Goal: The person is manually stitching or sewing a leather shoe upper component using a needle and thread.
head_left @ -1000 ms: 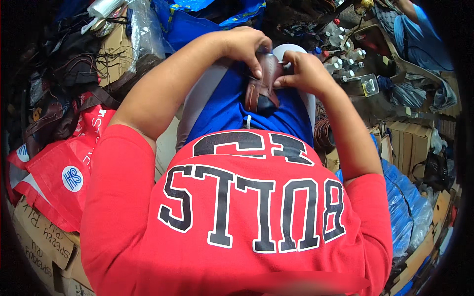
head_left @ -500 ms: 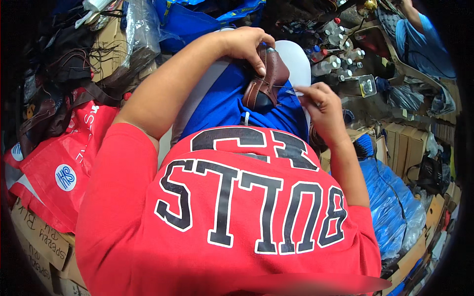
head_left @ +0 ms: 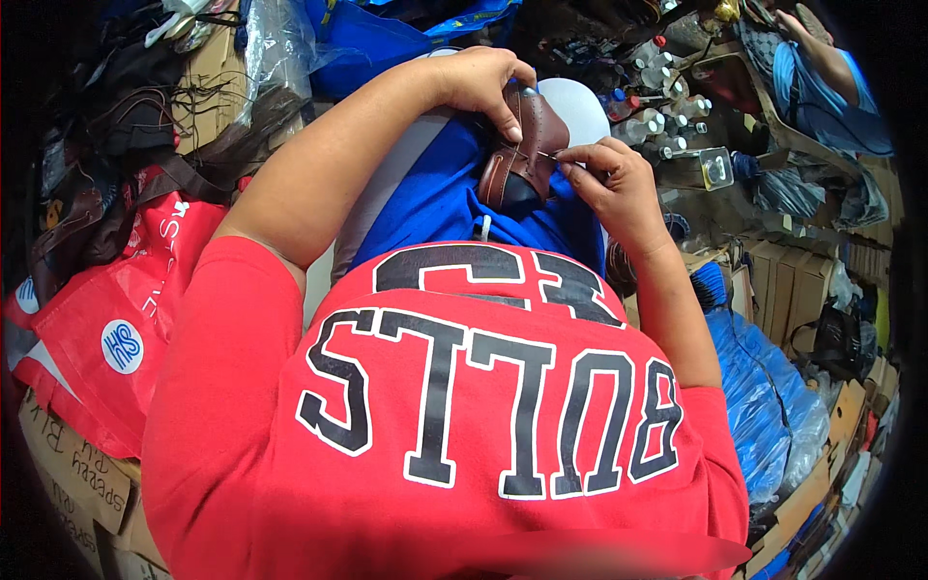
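Observation:
A brown leather shoe (head_left: 541, 130) with a dark opening rests on my lap, over my blue shorts (head_left: 411, 208). My left hand (head_left: 488, 89) is closed on its far left part, the thumb pressing on the leather and the other fingers partly hidden behind it. From the right, my right hand (head_left: 617, 188) pinches a thin needle (head_left: 547, 155) between thumb and forefinger, its point at the leather near the middle of the shoe. A fine thread seems to run across the leather there, too thin to follow.
Several bottles (head_left: 667, 121) and a clear square container (head_left: 716, 169) stand at the far right. Another person's arm (head_left: 831, 63) shows at the upper right. Red bag (head_left: 92, 333) at left; blue plastic (head_left: 749, 387) and cardboard boxes (head_left: 788, 280) at right.
My right hand has moved left and slightly up, bringing the needle against the shoe. The left hand keeps its hold, and the shoe has turned slightly.

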Action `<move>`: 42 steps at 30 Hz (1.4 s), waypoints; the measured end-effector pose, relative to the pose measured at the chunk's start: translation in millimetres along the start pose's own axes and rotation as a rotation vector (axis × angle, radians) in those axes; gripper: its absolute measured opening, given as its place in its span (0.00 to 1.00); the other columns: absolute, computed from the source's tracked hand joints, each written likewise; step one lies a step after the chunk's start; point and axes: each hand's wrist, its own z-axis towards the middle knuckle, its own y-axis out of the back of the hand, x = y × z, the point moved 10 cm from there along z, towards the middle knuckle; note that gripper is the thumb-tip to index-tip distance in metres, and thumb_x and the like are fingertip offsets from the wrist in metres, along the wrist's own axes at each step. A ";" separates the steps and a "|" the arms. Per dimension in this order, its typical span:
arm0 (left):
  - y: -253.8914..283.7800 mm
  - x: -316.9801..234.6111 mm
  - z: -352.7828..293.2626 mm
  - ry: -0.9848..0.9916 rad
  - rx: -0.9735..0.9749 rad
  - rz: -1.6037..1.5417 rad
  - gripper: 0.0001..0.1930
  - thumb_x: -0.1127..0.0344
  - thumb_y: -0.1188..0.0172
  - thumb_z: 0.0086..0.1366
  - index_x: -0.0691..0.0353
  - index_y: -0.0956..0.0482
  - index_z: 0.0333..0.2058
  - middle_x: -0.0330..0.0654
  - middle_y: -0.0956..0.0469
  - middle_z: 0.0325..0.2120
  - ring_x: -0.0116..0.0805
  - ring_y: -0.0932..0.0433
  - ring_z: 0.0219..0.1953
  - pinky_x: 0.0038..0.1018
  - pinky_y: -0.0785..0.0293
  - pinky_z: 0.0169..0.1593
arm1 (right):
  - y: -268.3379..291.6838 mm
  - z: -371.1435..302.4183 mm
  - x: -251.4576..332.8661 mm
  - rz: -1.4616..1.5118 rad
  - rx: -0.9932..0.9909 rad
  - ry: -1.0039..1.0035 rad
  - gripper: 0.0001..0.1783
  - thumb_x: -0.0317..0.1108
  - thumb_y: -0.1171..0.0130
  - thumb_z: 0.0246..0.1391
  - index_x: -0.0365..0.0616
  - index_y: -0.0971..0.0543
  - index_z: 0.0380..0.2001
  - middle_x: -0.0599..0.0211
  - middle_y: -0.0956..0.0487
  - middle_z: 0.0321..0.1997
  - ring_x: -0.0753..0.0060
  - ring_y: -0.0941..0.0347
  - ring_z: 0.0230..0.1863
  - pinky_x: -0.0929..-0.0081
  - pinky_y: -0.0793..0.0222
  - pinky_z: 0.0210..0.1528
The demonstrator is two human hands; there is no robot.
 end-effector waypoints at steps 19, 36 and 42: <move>-2.1 -2.0 0.0 -0.002 0.052 0.006 0.35 0.59 0.23 0.31 0.64 0.23 0.43 0.50 0.24 0.37 0.45 0.24 0.43 0.33 0.29 0.46 | -9.8 16.2 42.3 -0.465 0.161 0.218 0.06 0.30 0.39 0.42 0.47 0.17 0.27 0.62 0.23 0.25 0.61 0.25 0.30 0.73 0.30 0.38; 3.9 -8.2 -0.7 -0.072 -0.108 0.084 0.34 0.55 0.23 0.30 0.63 0.22 0.39 0.49 0.25 0.34 0.47 0.25 0.41 0.35 0.30 0.44 | -17.2 13.9 -3.6 0.015 -0.018 0.118 0.05 0.29 0.35 0.40 0.47 0.18 0.25 0.67 0.25 0.23 0.65 0.27 0.29 0.69 0.36 0.35; 3.0 -4.9 -3.0 -0.037 -0.056 0.060 0.34 0.55 0.23 0.30 0.63 0.22 0.40 0.49 0.25 0.34 0.47 0.25 0.41 0.35 0.30 0.44 | -9.0 13.2 36.7 -0.347 0.017 0.315 0.04 0.31 0.37 0.40 0.53 0.21 0.24 0.70 0.26 0.26 0.63 0.29 0.36 0.63 0.42 0.48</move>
